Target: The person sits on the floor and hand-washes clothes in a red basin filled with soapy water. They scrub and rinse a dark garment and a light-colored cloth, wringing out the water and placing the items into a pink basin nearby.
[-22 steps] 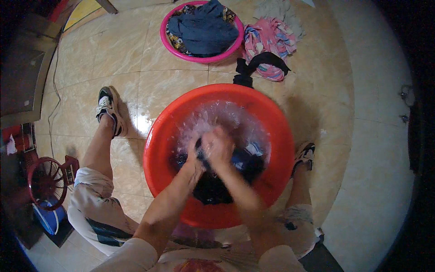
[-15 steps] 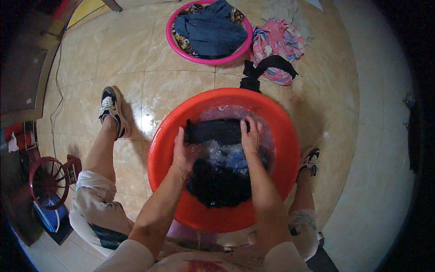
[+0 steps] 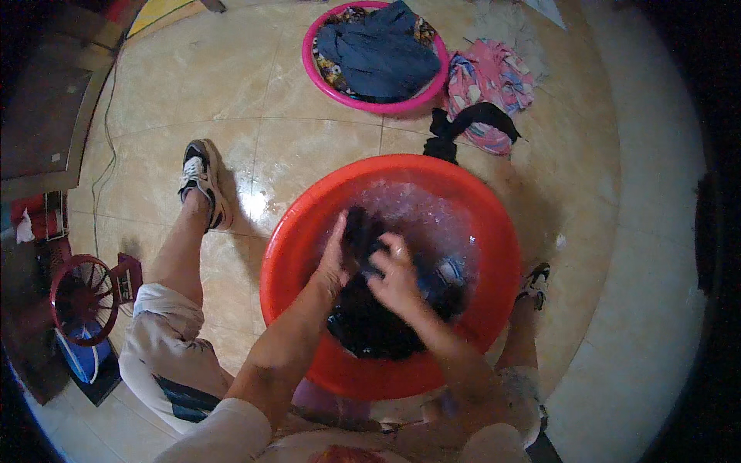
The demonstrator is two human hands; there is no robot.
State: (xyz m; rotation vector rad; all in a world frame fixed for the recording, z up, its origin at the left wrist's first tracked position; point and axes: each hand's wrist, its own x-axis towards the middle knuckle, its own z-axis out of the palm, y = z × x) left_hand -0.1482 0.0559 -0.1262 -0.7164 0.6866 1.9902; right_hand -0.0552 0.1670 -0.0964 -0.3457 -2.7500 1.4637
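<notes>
A red plastic basin (image 3: 282, 297) stands between my legs with sudsy water (image 3: 432, 204) in it. My left hand (image 3: 336, 256) grips the left side of a bunched black garment (image 3: 361, 230), held over the water. Against the garment's right side are the curled fingers of my right hand (image 3: 395, 275), partly blurred. More dark wet clothing (image 3: 378, 328) lies in the basin below my hands. A blue piece with pale stripes (image 3: 454, 272) shows beside it, to the right of my right hand.
Beyond the basin stands a pink tub (image 3: 311, 58) holding dark blue and patterned clothes. Pink patterned clothing (image 3: 494, 77) and a black garment (image 3: 486, 117) lie on the tiled floor to its right. A dark red round slatted object (image 3: 83, 299) is at left.
The black garment, stretched between my hands before, is now bunched. My right hand has moved left and nearer to me, close to my left hand. The view has shifted slightly.
</notes>
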